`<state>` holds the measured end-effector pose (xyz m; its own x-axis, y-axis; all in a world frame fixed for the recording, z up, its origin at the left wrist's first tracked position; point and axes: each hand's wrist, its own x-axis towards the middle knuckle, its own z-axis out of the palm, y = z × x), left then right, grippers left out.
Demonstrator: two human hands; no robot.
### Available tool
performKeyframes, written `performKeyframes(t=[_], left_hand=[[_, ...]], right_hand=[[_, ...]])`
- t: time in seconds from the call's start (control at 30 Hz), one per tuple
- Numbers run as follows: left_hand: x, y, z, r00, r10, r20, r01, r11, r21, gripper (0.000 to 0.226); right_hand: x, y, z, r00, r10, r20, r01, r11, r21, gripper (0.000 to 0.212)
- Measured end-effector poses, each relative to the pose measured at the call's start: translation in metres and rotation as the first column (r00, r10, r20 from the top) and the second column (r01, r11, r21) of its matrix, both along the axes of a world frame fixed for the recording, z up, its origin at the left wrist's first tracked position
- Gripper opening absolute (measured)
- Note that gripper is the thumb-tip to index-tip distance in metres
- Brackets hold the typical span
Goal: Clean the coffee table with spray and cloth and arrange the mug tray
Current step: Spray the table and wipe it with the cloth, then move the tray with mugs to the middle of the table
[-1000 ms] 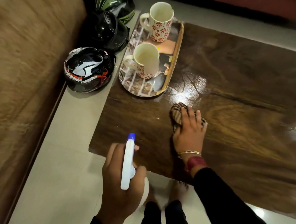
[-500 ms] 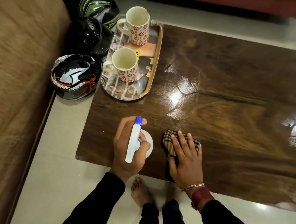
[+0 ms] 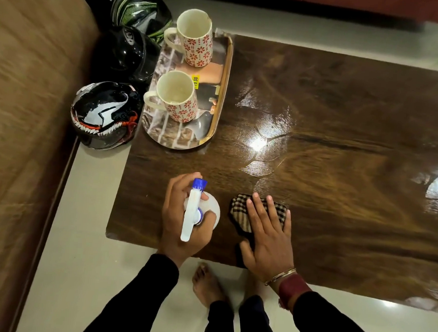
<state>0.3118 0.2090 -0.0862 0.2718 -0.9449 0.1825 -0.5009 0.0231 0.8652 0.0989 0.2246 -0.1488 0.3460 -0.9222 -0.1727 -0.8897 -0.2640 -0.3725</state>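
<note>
My left hand (image 3: pixel 183 220) grips a white spray bottle (image 3: pixel 193 210) with a blue nozzle, held over the near left corner of the dark wooden coffee table (image 3: pixel 345 122). To its right, my right hand (image 3: pixel 267 231) presses flat with straight fingers on a checked cloth (image 3: pixel 240 211) lying on the tabletop near the front edge. At the table's far left sits an oval tray (image 3: pixel 212 131) with a gold rim. Two cream mugs with red flowers stand on it, one nearer (image 3: pixel 174 98) and one farther (image 3: pixel 195 38). Wet streaks shine on the wood beside the tray.
Three motorbike helmets lie on the floor left of the table: a black and white one (image 3: pixel 103 115), a black one (image 3: pixel 124 53) and a green one (image 3: pixel 139 8). A brown sofa (image 3: pixel 21 126) fills the left side. My bare feet (image 3: pixel 208 284) stand at the table's front edge.
My right hand has slid the cloth from beside the tray back to the front edge. My left hand has brought the spray bottle forward over the table's near left corner.
</note>
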Motion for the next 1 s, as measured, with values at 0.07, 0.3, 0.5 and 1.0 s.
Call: performKeyframes(t=[0.07, 0.3, 0.5, 1.0], left_hand=[[0.002, 0.004, -0.008, 0.999, 0.007, 0.032, -0.008, 0.999, 0.036, 0.066], [0.006, 0.018, -0.016, 0.998, -0.023, 0.06, 0.016, 0.992, 0.122, 0.081], [0.027, 0.031, -0.016, 0.988, -0.14, -0.065, 0.149, 0.976, 0.161, 0.088], [0.108, 0.03, -0.017, 0.925, 0.353, 0.138, -0.376, 0.899, 0.223, 0.034]], right_hand=[[-0.001, 0.0, 0.001, 1.0, 0.011, -0.005, -0.011, 1.0, 0.003, 0.098], [-0.002, 0.0, 0.0, 1.0, 0.001, 0.011, -0.001, 1.0, 0.014, 0.096], [-0.003, -0.001, 0.002, 0.999, 0.005, 0.032, -0.005, 1.0, 0.013, 0.098], [0.015, -0.144, 0.037, 0.962, 0.084, 0.258, -0.047, 0.988, -0.147, 0.065]])
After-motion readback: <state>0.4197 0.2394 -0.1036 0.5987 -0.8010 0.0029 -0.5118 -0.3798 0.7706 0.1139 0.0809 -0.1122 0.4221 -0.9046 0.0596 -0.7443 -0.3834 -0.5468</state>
